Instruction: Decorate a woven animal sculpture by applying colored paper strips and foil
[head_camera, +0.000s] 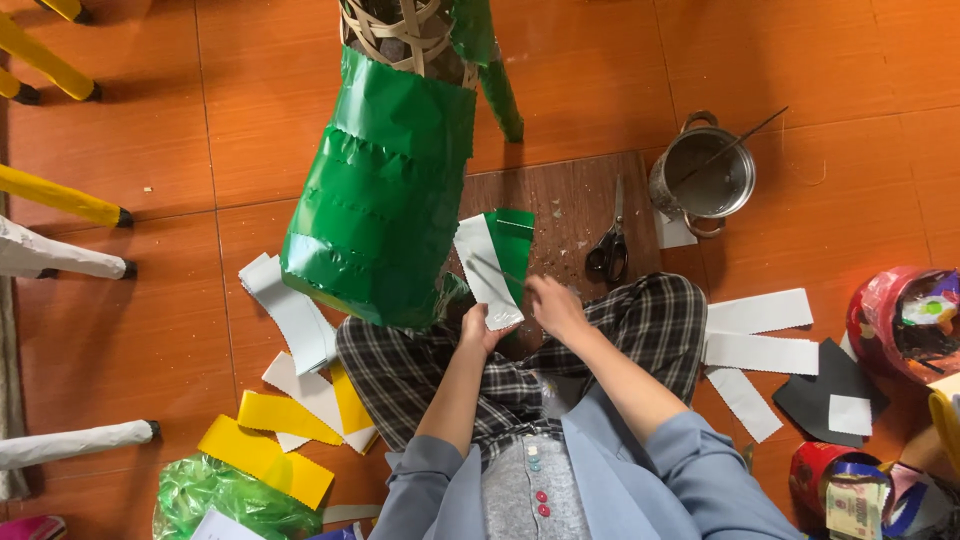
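My left hand grips the lower end of a strip of green paper with a white back, held over my lap. My right hand is closed on a thin stick whose tip rests on the strip's white side. A tall woven bamboo frame wrapped in shiny green paper leans just left of the strip, its bare weave showing at the top. Both hands sit above my checked trousers, in front of a brown wooden board.
Black scissors lie on the board. A metal pot with a stick in it stands at right. White strips and black paper lie right, yellow and white strips left. Yellow and white legs line the left edge.
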